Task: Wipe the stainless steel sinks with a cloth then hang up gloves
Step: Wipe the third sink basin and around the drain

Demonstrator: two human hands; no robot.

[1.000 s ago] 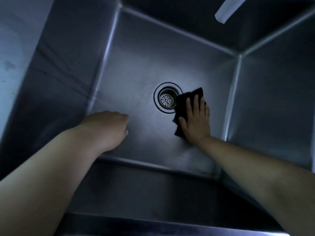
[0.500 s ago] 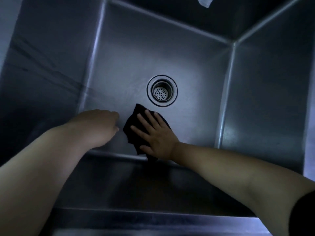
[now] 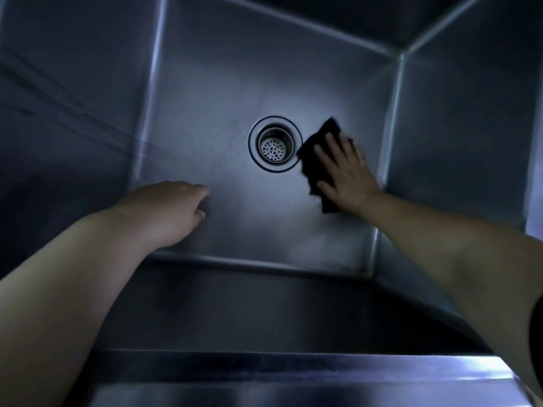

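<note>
Right hand (image 3: 345, 168) flat, fingers spread, presses cloth (image 3: 318, 148) on sink (image 3: 205, 127) floor beside drain (image 3: 274, 143) — soft, limp, light; palm pressure suffices. Left hand (image 3: 164, 212) loosely curled, empty.

Dark cloth (image 3: 318, 154) flat on steel sink (image 3: 205, 83) floor, right of drain (image 3: 275, 143)

Sink (image 3: 205, 92) brushed steel, dull sheen; drain strainer (image 3: 275, 143) shinier metal; cloth (image 3: 318, 148) black, seemingly matt.
</note>
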